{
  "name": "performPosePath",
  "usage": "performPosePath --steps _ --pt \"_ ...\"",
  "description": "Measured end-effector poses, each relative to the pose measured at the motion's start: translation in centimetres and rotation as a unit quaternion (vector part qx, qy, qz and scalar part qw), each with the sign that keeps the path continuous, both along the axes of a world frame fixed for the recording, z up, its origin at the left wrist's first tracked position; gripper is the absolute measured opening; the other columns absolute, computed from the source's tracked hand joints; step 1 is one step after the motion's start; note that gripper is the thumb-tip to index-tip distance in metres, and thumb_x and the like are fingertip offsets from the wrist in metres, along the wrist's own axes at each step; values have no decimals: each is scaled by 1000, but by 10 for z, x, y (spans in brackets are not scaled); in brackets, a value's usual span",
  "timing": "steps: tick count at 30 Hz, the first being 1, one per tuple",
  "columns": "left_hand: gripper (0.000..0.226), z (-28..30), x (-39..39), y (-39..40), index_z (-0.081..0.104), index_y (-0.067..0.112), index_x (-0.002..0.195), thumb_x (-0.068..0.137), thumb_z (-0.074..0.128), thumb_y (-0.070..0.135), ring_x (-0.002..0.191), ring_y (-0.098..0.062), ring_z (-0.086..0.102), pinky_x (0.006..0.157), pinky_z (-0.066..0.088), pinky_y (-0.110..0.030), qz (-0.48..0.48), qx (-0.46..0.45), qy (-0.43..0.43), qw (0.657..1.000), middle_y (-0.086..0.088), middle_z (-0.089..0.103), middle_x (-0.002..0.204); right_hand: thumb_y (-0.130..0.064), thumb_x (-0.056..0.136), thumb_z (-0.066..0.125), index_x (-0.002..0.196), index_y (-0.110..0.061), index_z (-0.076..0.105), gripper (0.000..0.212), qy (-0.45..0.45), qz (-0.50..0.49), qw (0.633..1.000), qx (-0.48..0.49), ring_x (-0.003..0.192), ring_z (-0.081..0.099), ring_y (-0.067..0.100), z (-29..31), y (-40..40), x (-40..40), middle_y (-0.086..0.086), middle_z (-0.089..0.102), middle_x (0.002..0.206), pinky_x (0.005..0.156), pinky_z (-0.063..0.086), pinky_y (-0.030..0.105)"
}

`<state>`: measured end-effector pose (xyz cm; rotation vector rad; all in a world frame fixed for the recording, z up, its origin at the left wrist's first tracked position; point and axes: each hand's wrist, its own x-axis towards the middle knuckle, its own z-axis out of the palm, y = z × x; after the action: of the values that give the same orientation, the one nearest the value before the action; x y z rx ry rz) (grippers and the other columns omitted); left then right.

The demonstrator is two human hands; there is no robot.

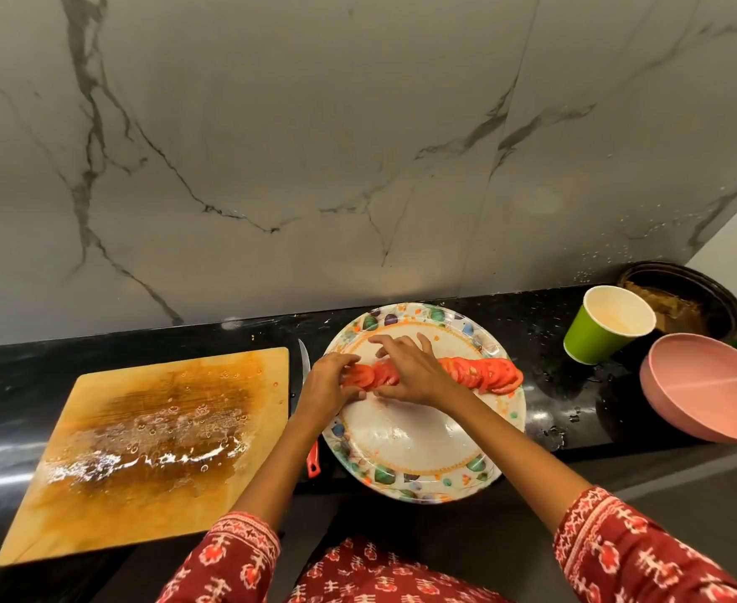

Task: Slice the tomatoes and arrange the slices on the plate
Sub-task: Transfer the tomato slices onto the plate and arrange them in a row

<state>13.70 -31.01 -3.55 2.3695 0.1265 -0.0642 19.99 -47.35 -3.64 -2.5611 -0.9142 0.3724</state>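
Both hands meet over the far half of the plate [406, 446]: the left hand [327, 385] comes in from the plate's left rim with its fingers curled onto the end of the row of tomato slices [484, 374], and the right hand [406, 367] lies across the row just beside it, fingers spread and resting on the slices, thumb tucked along their near side. The overlapping red slices run out from under the right hand to the plate's right rim. Just left of the left hand, a knife [304, 363] with a red handle lies on the black table [545, 341], partly hidden by the forearm. Further left sits a wet wooden cutting board [149, 446]. Well to the right of the right hand stand a green paper cup [606, 326], a pink bowl [710, 389] and, behind them, a dark pan [688, 298].
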Motion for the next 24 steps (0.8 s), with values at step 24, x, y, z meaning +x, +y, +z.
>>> performPosePath --steps 24 --pt "72 -6 2 -18 50 16 132 68 80 29 125 -21 43 103 34 -33 -45 39 -38 997 -6 53 132 -34 80 70 144 -21 20 82 0 -36 999 21 134 36 19 6 -27 -8 -1 54 132 117 0 51"
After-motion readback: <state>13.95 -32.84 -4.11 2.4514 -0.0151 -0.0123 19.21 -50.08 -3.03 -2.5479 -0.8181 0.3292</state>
